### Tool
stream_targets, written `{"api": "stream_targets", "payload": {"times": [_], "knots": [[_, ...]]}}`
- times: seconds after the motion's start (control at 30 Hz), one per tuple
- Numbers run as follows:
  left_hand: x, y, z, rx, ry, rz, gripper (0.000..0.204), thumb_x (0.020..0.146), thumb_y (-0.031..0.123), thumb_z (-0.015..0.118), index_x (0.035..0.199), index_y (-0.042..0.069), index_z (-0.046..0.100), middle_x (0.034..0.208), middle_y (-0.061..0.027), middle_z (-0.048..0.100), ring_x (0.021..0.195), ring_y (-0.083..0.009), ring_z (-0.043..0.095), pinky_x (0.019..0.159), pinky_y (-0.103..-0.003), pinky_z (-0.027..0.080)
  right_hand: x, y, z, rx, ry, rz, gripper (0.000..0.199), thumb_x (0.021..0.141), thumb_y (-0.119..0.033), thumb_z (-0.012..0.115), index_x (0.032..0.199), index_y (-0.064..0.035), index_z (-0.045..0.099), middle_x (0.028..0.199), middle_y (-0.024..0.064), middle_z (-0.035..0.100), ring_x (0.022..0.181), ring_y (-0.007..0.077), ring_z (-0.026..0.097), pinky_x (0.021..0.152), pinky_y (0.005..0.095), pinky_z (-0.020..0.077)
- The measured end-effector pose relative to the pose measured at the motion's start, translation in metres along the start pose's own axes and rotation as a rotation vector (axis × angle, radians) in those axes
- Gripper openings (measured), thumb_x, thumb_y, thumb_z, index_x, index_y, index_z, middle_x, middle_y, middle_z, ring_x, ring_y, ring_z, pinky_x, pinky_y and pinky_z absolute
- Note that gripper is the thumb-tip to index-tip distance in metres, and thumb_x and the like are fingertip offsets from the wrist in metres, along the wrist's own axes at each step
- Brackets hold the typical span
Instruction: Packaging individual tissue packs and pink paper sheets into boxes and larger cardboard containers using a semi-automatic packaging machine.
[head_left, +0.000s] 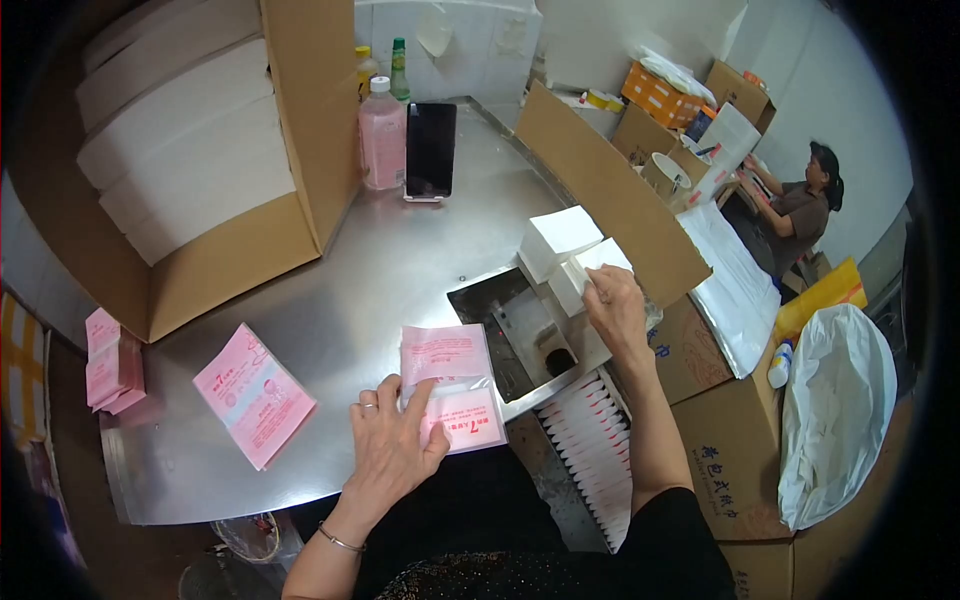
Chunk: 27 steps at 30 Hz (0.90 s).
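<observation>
The left hand point(392, 440) is resting palm down at the near edge of the dull steel surface point(330, 300), its fingers point(420, 395) spread and pressing flat on a pink-and-clear plastic pouch point(452, 385) that is lying open end toward the far side. The right hand point(617, 305) is reaching to the right, its fingers point(600, 285) pinching the edge of a small white folded pad point(592, 270) sitting beside a stack of similar white pads point(560, 240); how firmly the pad is gripped cannot be told from this angle. Between the two hands a rectangular recess point(510, 325) is sitting in the surface. Left of the pouch a flat pink printed pouch point(254, 395) is lying alone, and further left a small pile of pink pouches point(112, 362) is resting at the edge. On the far side a pale pink plastic bottle point(382, 138) and an upright black phone point(430, 150) are standing side by side. A large cardboard box of white packs point(190, 170) is occupying the far left.
</observation>
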<state>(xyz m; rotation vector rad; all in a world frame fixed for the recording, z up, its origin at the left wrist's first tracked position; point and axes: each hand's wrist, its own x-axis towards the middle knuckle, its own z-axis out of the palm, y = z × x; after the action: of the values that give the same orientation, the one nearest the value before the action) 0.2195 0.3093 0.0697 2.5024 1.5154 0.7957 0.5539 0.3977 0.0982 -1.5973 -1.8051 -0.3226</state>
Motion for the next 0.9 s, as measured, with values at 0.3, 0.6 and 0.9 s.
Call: {"api": "stream_targets", "payload": {"times": [0.3, 0.6, 0.9], "knots": [[-0.002, 0.002, 0.004, 0.044, 0.006, 0.025, 0.051, 0.078, 0.027, 0.066, 0.124, 0.007, 0.062, 0.117, -0.0214, 0.051, 0.093, -0.0333, 0.048, 0.080, -0.043, 0.037, -0.007, -0.016, 0.016, -0.056, 0.136, -0.061, 0.035, 0.079, -0.001, 0.058, 0.113, 0.0003, 0.068, 0.110, 0.0203, 0.066, 0.102, 0.0375, 0.063, 0.090, 0.0472, 0.0495], [0.006, -0.003, -0.004, -0.059, 0.058, -0.029, 0.070, 0.071, 0.024, 0.076, 0.137, 0.012, 0.055, 0.097, -0.0128, 0.050, 0.089, -0.0287, 0.052, 0.074, -0.041, 0.037, -0.064, -0.145, 0.068, 0.125, -0.497, -0.507, 0.034, 0.084, -0.016, 0.062, 0.115, -0.0030, 0.062, 0.104, 0.0213, 0.059, 0.106, 0.0410, 0.059, 0.105, 0.0710, 0.0291], [-0.013, -0.041, -0.039, -0.133, 0.168, -0.087, 0.036, 0.074, 0.001, 0.065, 0.110, 0.004, 0.061, 0.096, -0.0170, 0.060, 0.092, -0.0329, 0.057, 0.080, -0.045, 0.045, -0.039, -0.065, 0.088, 0.072, -0.588, 0.039, 0.018, 0.087, -0.016, 0.061, 0.098, -0.0023, 0.066, 0.083, 0.0215, 0.068, 0.082, 0.0384, 0.069, 0.079, 0.0510, 0.0542]]}}
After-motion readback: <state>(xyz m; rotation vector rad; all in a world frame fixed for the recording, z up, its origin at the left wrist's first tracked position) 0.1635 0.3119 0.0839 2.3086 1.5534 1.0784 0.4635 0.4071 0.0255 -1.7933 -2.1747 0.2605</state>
